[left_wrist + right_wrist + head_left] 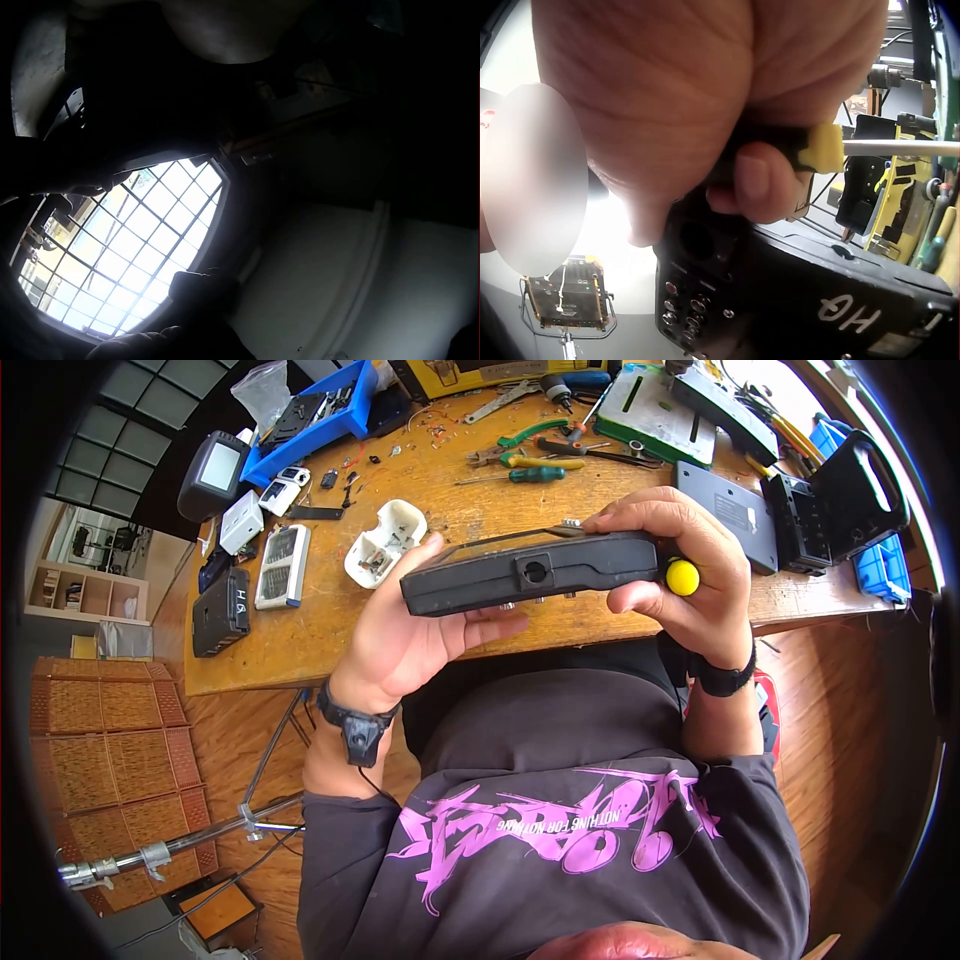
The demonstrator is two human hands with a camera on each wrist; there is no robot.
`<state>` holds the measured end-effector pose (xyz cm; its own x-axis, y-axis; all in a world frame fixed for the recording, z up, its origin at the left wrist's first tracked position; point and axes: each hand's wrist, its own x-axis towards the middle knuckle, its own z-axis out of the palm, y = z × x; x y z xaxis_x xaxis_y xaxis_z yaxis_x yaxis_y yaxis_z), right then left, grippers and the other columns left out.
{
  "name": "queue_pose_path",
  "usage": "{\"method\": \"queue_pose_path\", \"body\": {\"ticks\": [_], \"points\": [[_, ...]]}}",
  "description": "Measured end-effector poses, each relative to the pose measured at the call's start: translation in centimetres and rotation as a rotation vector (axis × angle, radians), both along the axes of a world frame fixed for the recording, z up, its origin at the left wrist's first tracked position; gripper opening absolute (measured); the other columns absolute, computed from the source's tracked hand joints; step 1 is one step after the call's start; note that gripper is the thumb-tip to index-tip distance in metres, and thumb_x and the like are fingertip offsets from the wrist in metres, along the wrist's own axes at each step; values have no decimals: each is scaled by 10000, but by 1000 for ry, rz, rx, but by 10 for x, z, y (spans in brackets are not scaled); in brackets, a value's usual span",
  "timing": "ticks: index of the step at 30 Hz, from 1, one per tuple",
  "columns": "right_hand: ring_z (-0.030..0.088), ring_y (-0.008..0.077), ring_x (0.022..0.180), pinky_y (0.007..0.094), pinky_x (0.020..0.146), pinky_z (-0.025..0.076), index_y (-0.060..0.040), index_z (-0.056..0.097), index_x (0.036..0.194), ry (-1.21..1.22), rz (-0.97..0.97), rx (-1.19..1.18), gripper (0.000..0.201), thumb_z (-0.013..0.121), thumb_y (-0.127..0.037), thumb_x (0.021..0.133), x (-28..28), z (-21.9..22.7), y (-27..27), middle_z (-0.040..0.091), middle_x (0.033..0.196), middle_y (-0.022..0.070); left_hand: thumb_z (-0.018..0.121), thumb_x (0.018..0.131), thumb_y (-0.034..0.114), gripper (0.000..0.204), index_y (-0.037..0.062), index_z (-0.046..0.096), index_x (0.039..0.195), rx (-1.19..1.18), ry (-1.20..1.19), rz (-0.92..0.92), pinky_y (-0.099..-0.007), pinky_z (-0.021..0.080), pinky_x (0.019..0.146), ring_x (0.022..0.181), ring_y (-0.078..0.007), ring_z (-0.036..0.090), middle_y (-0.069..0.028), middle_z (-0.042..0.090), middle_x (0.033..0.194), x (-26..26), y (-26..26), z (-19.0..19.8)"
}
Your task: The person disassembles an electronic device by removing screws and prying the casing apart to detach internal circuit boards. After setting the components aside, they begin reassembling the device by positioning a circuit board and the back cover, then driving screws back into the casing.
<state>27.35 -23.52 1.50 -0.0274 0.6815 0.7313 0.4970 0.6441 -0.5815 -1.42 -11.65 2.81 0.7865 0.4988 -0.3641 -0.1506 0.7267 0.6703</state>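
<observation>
Both hands hold up a black electronic device [480, 582] above the table's front edge, its long side facing the head camera. In the right wrist view the device shows a round opening, rows of metal sockets and white handwritten letters. My left hand [395, 645] grips its left end, thumb at the edge and fingers below. At the other end, my right hand [705, 565] holds the device between thumb and fingers. A screwdriver [826, 148] with a black and yellow handle is tucked in that same hand, its metal shaft sticking out. The left wrist view is mostly dark.
On the wooden table [450, 490] lie pliers [540, 461], a green-handled screwdriver [537, 475] and loose bits. A white casing [385, 545] stands left, near another black box [222, 613]. A grey flat box [728, 515] and an open black case [840, 500] sit right.
</observation>
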Motion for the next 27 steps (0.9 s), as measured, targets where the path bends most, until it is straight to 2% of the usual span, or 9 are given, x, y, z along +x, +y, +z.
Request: {"method": "queue_pose_path", "body": {"ticks": [3, 5, 7, 9, 11, 16, 19, 24, 27], "points": [[761, 244, 1009, 334, 828, 579, -24, 796, 1252, -18, -12, 9, 607, 1043, -358, 809, -2, 2, 1, 812, 1168, 108, 348, 1266, 565, 699, -7, 695, 1471, 175, -42, 71, -520, 605, 1070, 1185, -296, 763, -165, 800, 1363, -22, -2, -24], [761, 239, 1001, 331, 831, 578, -25, 795, 1251, -36, 0, 7, 606, 1041, -363, 812, -3, 3, 1, 810, 1155, 105, 312, 1261, 613, 765, -22, 632, 1544, 202, -29, 88, -468, 521, 1145, 1294, -252, 681, -146, 746, 1437, -31, -13, -27], [738, 215, 948, 323, 804, 563, -29, 800, 1244, 1, -43, -28, 601, 1041, -377, 816, -5, 3, 1, 804, 1126, 93, 298, 1244, 671, 829, -28, 532, 1624, 789, 249, 295, -462, 401, 1255, 1466, -244, 564, -133, 646, 1536, -19, -33, -11], [719, 202, 919, 319, 787, 551, -29, 802, 1237, 11, -44, -26, 597, 1044, -376, 816, -6, 1, 3, 800, 1109, 86, 294, 1227, 712, 879, -35, 454, 1662, 900, 135, 346, -449, 272, 1334, 1578, -230, 445, -125, 570, 1579, -11, -33, -10], [700, 190, 890, 315, 770, 538, -29, 804, 1231, 20, -43, -20, 592, 1046, -374, 816, -7, 0, 6, 795, 1093, 78, 373, 1245, 632, 786, -36, 431, 1653, 1754, 202, 291, -465, 258, 1355, 1597, -296, 427, -209, 564, 1570, -13, -12, -11], [718, 140, 919, 301, 795, 550, -18, 807, 1225, 44, -119, -35, 552, 1056, -322, 839, -10, 3, 3, 783, 1062, 62, 645, 1223, 313, 442, -31, 509, 1465, 1340, -132, 368, -319, 544, 1075, 1223, -211, 712, -151, 690, 1366, 12, -5, -29], [685, 105, 897, 302, 796, 550, -12, 797, 1270, 154, -129, -75, 474, 1014, -236, 913, -17, 8, 3, 786, 1042, 50, 657, 1220, 346, 447, -28, 551, 1441, 1345, -10, 409, -307, 532, 1070, 1200, -163, 676, -130, 676, 1354, 13, -2, -15], [553, 86, 819, 272, 793, 501, -17, 743, 1482, 215, -56, -290, 547, 922, -75, 968, -11, 16, -7, 642, 907, -36, 639, 1238, 305, 343, 20, 621, 1427, 1284, 43, 420, -190, 355, 695, 786, 15, 423, 37, 676, 1077, 19, 16, -10], [472, 43, 861, 219, 770, 408, 54, 685, 1546, 119, -116, -279, 599, 888, -128, 1013, -6, 8, -3, 704, 1213, -8, 643, 1235, 318, 363, 9, 617, 1425, 1315, 28, 436, -191, 416, 750, 839, -3, 490, 13, 686, 1122, 23, 15, -12]]}}
